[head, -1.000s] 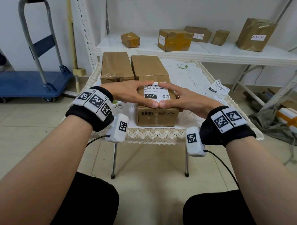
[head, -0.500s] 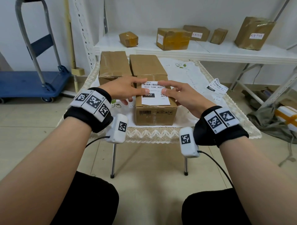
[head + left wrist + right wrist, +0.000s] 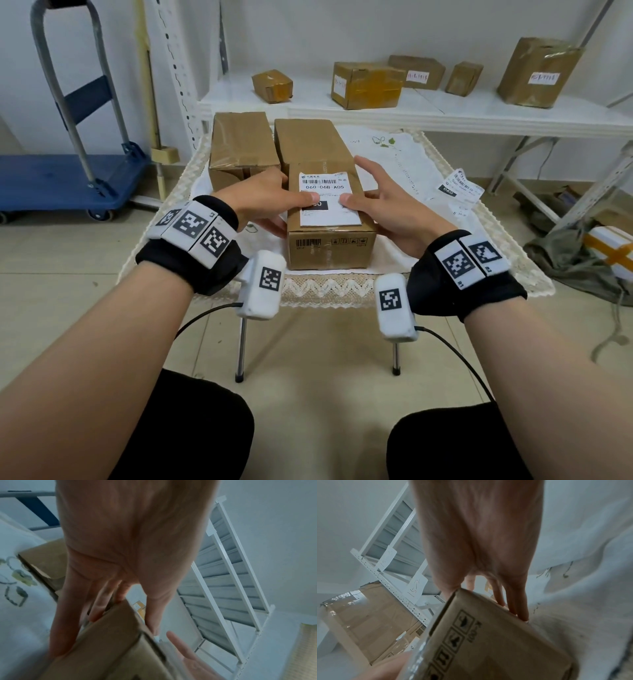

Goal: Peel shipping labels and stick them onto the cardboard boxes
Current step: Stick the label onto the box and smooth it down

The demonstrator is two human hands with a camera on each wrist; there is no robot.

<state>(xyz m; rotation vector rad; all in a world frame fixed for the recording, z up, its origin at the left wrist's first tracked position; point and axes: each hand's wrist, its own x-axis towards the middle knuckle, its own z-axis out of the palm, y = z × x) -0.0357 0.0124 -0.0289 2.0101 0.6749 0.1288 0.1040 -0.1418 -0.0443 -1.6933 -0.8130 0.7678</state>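
A brown cardboard box [image 3: 329,245] stands at the front of the small table, with a white shipping label [image 3: 327,195] lying flat on its top. My left hand [image 3: 284,205] straddles the box's left top edge: the thumb presses the label and straight fingers lie down the left side. My right hand [image 3: 368,197] mirrors it on the right edge, thumb on the label. In the left wrist view the fingers [image 3: 96,609] lie flat against the box [image 3: 111,645]. In the right wrist view straight fingers [image 3: 517,601] rest along the box [image 3: 488,649].
Two more taped boxes [image 3: 243,144] [image 3: 308,140] stand just behind. Loose labels [image 3: 459,186] lie at the right of the white tablecloth [image 3: 394,154]. A white shelf [image 3: 445,109] behind carries several boxes. A blue trolley [image 3: 61,178] stands at the left.
Both hands slid apart from the middle of the label to the box's left and right edges, with the fingers dropping down the sides. The label stays flat on the box.
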